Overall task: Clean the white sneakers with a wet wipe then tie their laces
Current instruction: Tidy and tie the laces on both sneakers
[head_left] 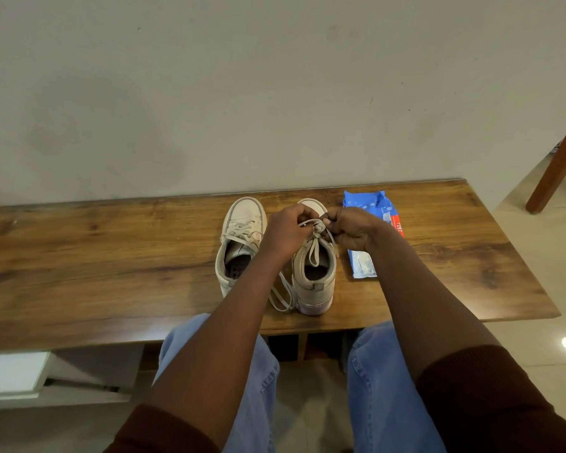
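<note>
The fingers [303,213] of the left hand [285,230] and of the right hand [352,228] are curled and pinched on the lace [319,227] of the right sneaker [314,279], with a knot held between them above its opening. Nearest the camera, dark red sleeves [481,397] and blue jeans [383,387] are seen. Beyond the knees a wooden table [79,256] is set. On it, loose lace ends [283,297] are trailed beside the right sneaker's heel. The left sneaker [241,237] is stood just beside the right sneaker, toes pointed away. A blue wet wipe pack [361,263] is laid flat just right of the pair, partly hidden by the right wrist. Farthest off, a plain wall [275,93] is seen behind the table.
</note>
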